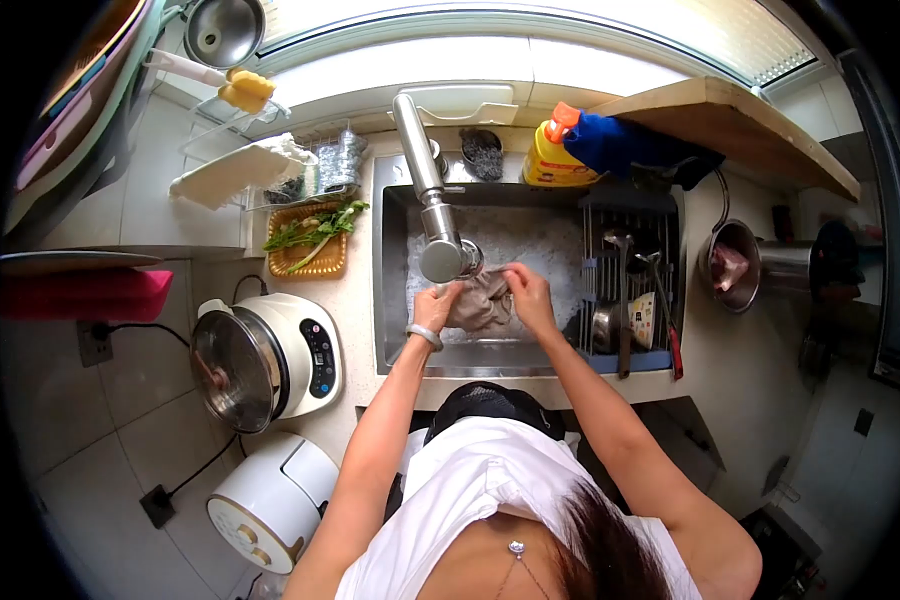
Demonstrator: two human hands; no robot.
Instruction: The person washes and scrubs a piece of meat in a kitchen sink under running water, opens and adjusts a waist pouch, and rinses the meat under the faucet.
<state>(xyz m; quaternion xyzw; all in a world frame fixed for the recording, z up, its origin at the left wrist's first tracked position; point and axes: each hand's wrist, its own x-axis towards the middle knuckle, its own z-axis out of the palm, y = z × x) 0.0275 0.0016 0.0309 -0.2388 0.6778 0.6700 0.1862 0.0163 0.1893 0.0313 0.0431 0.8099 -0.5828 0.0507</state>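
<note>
The faucet (438, 232) blocks the way just beyond the left hand (435, 306). A dish rack (596, 240) stands to the right hand's (530, 297) right; ahead of that hand, a passage runs over the sudsy water (533, 235).

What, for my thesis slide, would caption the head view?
Left hand and right hand hold a crumpled cloth at the kitchen sink, beside the faucet.

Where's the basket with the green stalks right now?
In the head view, the basket is on the counter left of the sink, just beyond the cream cooker.
</note>
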